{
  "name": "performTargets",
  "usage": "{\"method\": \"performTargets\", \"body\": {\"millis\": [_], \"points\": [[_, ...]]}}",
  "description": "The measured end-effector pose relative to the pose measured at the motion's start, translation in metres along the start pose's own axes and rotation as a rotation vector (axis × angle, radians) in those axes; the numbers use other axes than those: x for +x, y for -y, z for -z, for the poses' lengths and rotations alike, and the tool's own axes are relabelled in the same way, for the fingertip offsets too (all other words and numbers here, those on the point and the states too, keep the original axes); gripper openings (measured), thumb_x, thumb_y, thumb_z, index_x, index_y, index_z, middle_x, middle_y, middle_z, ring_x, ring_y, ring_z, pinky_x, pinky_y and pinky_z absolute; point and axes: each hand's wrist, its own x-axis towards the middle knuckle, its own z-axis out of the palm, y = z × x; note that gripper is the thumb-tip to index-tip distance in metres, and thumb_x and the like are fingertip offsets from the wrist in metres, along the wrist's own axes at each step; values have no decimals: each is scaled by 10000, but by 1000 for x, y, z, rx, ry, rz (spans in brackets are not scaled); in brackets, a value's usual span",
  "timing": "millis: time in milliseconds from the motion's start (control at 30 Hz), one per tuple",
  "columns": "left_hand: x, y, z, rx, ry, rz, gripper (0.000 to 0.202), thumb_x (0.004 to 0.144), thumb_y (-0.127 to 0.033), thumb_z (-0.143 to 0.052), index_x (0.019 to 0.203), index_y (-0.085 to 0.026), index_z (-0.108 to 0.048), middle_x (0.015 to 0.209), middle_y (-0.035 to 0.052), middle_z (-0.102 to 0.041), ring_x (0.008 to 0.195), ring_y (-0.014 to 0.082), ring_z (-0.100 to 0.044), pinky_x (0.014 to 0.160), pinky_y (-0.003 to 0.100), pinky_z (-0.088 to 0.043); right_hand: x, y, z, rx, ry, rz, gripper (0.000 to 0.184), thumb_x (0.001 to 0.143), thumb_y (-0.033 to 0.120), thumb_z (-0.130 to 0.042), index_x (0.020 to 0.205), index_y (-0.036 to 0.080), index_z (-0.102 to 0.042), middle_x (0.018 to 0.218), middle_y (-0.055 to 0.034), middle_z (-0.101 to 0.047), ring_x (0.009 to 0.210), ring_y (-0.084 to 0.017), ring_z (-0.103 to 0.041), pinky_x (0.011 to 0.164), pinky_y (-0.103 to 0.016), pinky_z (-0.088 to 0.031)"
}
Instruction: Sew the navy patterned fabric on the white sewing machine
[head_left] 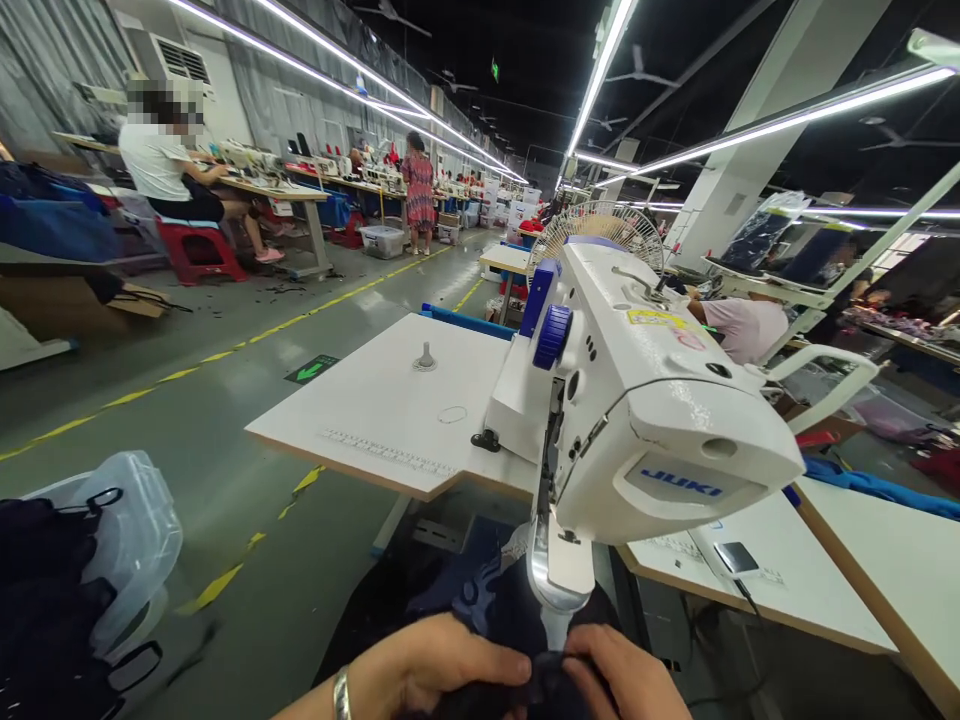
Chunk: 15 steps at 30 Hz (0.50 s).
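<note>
Directly ahead stands a white JUKI sewing machine [675,450] with a blue handwheel and a narrow metal-edged arm pointing towards me. Below the tip of that arm, my left hand [442,660] pinches dark navy fabric [517,610] between thumb and fingers; a silver bangle circles the wrist. My right hand [622,670] grips the same fabric on the other side, its fingers curled close to the left thumb. The fabric's lower part is hidden behind both hands and drops out of view.
The white machine table [375,400] carries a small grey spool stand [426,357]. A clear plastic bin [146,520] of dark garments stands at lower left. On the right table lies a phone-like device [736,558] with a cable. A seated person [161,165] works at far left.
</note>
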Motion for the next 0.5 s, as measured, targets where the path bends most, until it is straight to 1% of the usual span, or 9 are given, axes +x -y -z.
{"method": "performTargets", "body": {"millis": [33, 100, 133, 167, 200, 233, 333, 400, 500], "points": [[-4, -1, 0, 12, 63, 20, 565, 309, -546, -879, 683, -138, -762, 644, 33, -696, 558, 119, -585, 611, 262, -472, 1, 9, 7, 55, 35, -30, 92, 955, 249, -497, 917, 257, -580, 805, 7, -679, 717, -138, -666, 621, -184, -474], [-15, -4, 0, 44, 165, 21, 512, 419, -551, -865, 692, -128, -772, 712, 56, -726, 628, 146, -622, 675, 279, -494, 2, 25, 22, 190, 112, -105, 78, 948, 250, -505, 922, 255, -578, 825, 19, -680, 731, -126, -656, 629, -179, -458], [-20, -7, 0, 57, 204, -25, 455, 525, -532, -839, 725, -127, -780, 773, 65, -743, 726, 166, -648, 761, 285, -495, 3, 31, 29, 242, 123, -147, 70, 938, 244, -514, 943, 262, -582, 830, 28, -678, 728, -121, -645, 622, -179, -447], [-25, -11, 1, 79, 253, -130, 384, 647, -496, -786, 757, -128, -783, 808, 75, -748, 805, 192, -655, 837, 313, -487, 5, 34, 37, 285, 132, -174, 85, 928, 232, -522, 961, 270, -591, 842, 34, -677, 735, -118, -635, 630, -180, -440], [-29, -15, 2, 103, 256, -186, 349, 717, -478, -741, 722, -131, -776, 804, 76, -745, 829, 198, -652, 876, 319, -475, 6, 37, 43, 319, 130, -188, 103, 915, 220, -533, 973, 276, -598, 855, 39, -678, 744, -115, -628, 643, -182, -437], [-33, -19, 2, 129, 192, -213, 380, 749, -506, -705, 625, -149, -747, 721, 57, -721, 748, 179, -633, 815, 300, -485, 7, 37, 48, 342, 113, -200, 126, 903, 210, -544, 992, 280, -602, 876, 41, -678, 762, -116, -623, 666, -186, -438], [-39, -33, 4, 238, -139, -357, 480, 777, -551, -674, 481, -180, -608, 545, -13, -584, 594, 115, -522, 647, 222, -445, 12, 34, 56, 378, 22, -207, 137, 890, 213, -566, 1010, 268, -600, 912, 35, -672, 801, -118, -614, 721, -200, -438], [-38, -42, 2, 244, -298, -508, 452, 773, -536, -689, 511, -186, -575, 526, -44, -526, 554, 98, -476, 584, 206, -425, 17, 29, 56, 396, -57, -205, 110, 898, 225, -564, 999, 252, -599, 907, 29, -660, 802, -115, -602, 724, -201, -434], [-30, -59, -4, 185, -404, -636, 271, 715, -455, -773, 732, -199, -686, 684, -31, -644, 656, 132, -582, 651, 238, -502, 28, 15, 55, 437, -172, -195, 70, 909, 238, -562, 968, 229, -600, 869, 25, -638, 796, -112, -585, 717, -200, -431]]}}
